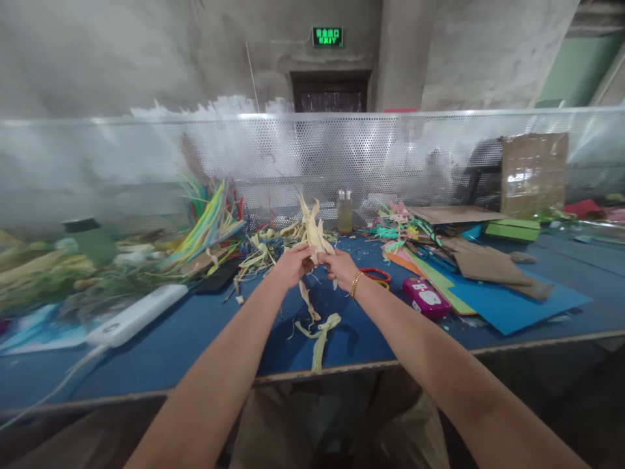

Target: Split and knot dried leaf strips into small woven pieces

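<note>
Pale dried corn husks (316, 236) are gathered in a bundle above the blue table. My left hand (295, 263) pinches the bundle from the left, fingers closed on it. From the other side my right hand (340, 268), with a bracelet at the wrist, is also closed on the husks. One strip hangs below the fingers. Loose husk pieces (319, 339) lie near the table's front edge, beneath the hands. More husk scraps (258, 251) are strewn to the left and behind. Just right of my right hand are red and yellow wire loops (375, 277).
A white power strip (139, 316) with a cable and a dark phone-like slab (218, 277) lie left. A purple box-like device (424, 298), blue paper (517, 309) and cardboard (483, 260) are right. A glass bottle (345, 213) stands behind, before a perforated metal screen (293, 153).
</note>
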Demonstrator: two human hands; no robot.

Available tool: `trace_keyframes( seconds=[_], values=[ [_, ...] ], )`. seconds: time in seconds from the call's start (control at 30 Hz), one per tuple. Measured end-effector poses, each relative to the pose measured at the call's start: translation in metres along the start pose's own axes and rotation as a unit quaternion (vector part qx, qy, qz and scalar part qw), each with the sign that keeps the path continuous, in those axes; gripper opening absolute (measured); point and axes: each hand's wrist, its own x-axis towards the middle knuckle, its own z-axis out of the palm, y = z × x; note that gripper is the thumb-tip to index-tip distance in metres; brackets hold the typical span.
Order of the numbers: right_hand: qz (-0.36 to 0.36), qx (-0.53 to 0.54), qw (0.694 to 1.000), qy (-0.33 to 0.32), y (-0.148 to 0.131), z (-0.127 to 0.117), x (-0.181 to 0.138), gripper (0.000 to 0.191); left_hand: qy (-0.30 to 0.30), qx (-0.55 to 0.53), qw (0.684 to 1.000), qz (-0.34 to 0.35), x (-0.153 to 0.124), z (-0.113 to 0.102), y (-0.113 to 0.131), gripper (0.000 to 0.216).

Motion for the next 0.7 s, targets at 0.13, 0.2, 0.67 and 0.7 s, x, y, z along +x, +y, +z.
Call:
trace_keyframes(
  seconds=[0.13, 0.2, 0.67, 0.7],
  values=[
    [0.014, 0.037, 0.999, -0.003, -0.003, -0.002, 0.0, 0.02, 0.044, 0.013, 0.999, 0.022, 0.003, -0.002, -0.001, 0.014],
    [0.024, 0.053, 0.998, 0.004, -0.006, -0.003, 0.0, 0.02, 0.056, 0.022, 0.998, 0.028, 0.003, -0.002, -0.001, 0.017],
    [-0.038, 0.187, 0.977, 0.091, -0.019, -0.017, 0.011, 0.028, 0.163, 0.092, 0.981, 0.041, 0.007, -0.008, -0.003, 0.021],
    [-0.047, 0.194, 0.975, 0.095, -0.02, -0.019, 0.013, 0.03, 0.174, 0.077, 0.981, 0.035, 0.008, -0.008, -0.003, 0.02]
  ],
)
